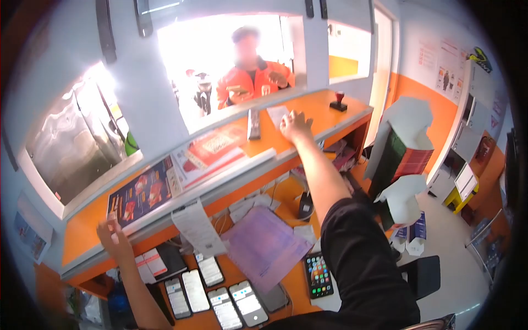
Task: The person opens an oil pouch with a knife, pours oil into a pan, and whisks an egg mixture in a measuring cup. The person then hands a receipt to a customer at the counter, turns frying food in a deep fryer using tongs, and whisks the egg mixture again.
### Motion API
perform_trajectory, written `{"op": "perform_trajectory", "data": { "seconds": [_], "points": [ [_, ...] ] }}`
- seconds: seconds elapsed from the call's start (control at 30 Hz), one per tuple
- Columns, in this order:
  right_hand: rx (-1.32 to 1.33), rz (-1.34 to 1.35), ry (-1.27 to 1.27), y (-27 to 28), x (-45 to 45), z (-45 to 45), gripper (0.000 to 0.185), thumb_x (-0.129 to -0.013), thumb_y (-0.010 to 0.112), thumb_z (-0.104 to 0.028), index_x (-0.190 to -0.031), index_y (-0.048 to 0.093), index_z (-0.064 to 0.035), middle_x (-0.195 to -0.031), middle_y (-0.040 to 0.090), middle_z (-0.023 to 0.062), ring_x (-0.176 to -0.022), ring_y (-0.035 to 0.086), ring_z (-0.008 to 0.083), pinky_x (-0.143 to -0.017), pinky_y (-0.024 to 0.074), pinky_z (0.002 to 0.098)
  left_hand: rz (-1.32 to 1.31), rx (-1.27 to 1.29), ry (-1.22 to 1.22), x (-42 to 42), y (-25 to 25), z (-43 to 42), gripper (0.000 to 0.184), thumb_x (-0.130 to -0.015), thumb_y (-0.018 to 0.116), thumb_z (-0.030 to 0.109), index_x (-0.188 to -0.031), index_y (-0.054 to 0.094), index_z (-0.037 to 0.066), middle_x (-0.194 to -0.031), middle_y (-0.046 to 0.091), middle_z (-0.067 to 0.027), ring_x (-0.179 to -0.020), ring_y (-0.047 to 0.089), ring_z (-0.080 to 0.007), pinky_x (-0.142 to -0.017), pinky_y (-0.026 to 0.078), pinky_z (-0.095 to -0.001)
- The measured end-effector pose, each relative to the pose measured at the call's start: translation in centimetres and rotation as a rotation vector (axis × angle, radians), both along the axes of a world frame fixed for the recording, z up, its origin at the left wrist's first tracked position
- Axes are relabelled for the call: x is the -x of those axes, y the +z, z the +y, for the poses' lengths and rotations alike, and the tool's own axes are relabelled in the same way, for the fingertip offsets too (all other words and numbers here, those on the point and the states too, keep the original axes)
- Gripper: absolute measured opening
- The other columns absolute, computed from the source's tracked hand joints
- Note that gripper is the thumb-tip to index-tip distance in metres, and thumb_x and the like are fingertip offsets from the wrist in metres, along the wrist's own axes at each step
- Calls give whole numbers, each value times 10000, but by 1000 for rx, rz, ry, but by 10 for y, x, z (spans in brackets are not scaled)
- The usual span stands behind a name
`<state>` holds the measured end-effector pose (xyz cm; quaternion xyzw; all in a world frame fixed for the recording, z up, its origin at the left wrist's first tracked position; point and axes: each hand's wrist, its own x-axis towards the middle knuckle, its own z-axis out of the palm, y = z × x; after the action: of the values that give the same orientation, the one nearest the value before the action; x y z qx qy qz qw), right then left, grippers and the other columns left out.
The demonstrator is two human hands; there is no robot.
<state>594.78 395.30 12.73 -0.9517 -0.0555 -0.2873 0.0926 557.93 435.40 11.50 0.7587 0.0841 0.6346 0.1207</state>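
Over the orange counter (pixel 319 113), my right hand (pixel 297 127) reaches forward with curled fingers. Its fingertips are at the right edge of a small white paper slip (pixel 276 114) and appear to pinch it. My left hand (pixel 114 237) is at the counter's left end, beside a dark printed menu sheet (pixel 144 192). Its fingers are bent around something small and whitish that I cannot make out. A narrow dark-and-white object (pixel 253 124) lies left of the slip. A red-handled stamp (pixel 339 101) stands on a black pad to the right.
Beyond the window stands a person in an orange jacket (pixel 254 82). Several phones (pixel 225 308) lie on the lower desk, near a purple folder (pixel 267 242) and a larger phone (pixel 319 275). A paper sheet (pixel 197 225) hangs off the counter's edge. Stacked boxes (pixel 410 157) rise at right.
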Motion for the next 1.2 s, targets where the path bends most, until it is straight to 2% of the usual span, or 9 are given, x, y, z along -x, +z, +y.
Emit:
{"op": "perform_trajectory", "data": {
  "seconds": [0.07,0.17,0.2,0.23,0.3,0.5,0.53,0.63,1.2],
  "points": [
    [10,-13,20,2,5,-2,265,-819,454,-307,-1041,544,-193,-1099,480,59,-1085,416,242,-898,281,551,39,-234,103,36,-35,-10,37,-811,477,26,-807,509,9,-834,521,-120,-770,493,-254,-744,391,-376],
    [-134,-136,71,5,7,-1,245,-811,486,-270,-1039,538,-197,-1066,500,44,-1025,450,239,-836,298,549,150,-229,-259,81,-69,-82,109,-820,453,84,-713,466,64,-670,459,-94,-656,461,-250,-660,368,-358],
    [-148,-321,143,7,10,-3,220,-810,497,-186,-1021,529,-134,-979,518,26,-907,487,182,-774,353,443,144,-256,-338,90,-95,-94,71,-755,514,85,-697,474,76,-670,469,-82,-636,476,-244,-623,366,-355],
    [-147,-311,145,6,20,-4,220,-810,497,-186,-1021,529,-134,-979,518,26,-907,487,182,-774,353,443,178,80,-381,103,-147,-93,60,-650,556,51,-684,525,89,-653,491,-63,-609,497,-230,-579,363,-358],
    [-1086,-689,836,-1,47,-12,207,-816,481,-134,-1010,504,-67,-928,507,19,-835,473,120,-743,376,320,346,-374,-469,120,-116,-123,141,-554,565,46,-678,597,106,-657,525,-49,-592,507,-211,-549,354,-351],
    [-1538,-693,633,-35,289,-106,259,-813,506,-118,-1065,448,-96,-1047,447,30,-886,442,99,-663,401,203,302,-287,-338,171,-117,-87,115,-575,536,10,-661,551,84,-643,491,-58,-588,475,-242,-544,346,-358],
    [-1302,-784,415,-68,308,-134,259,-811,496,-114,-1062,441,-88,-1048,434,24,-898,435,98,-622,396,196,263,-256,-294,180,-119,-77,111,-582,529,0,-663,541,75,-647,483,-66,-593,467,-245,-544,344,-357],
    [-1441,-865,286,-75,384,-168,248,-798,463,-118,-1024,448,-15,-844,442,32,-599,398,70,-525,295,181,176,-182,-272,192,-125,-66,114,-591,514,-15,-673,533,63,-657,472,-80,-605,457,-250,-544,341,-356],
    [-949,-1231,-210,-5,711,-206,270,-772,487,-92,-1038,444,-73,-814,448,-2,-633,364,67,-554,296,194,437,207,-1313,226,-175,-191,109,-622,520,-60,-667,560,31,-660,526,-99,-611,506,-251,-563,419,-329]
  ]
}}
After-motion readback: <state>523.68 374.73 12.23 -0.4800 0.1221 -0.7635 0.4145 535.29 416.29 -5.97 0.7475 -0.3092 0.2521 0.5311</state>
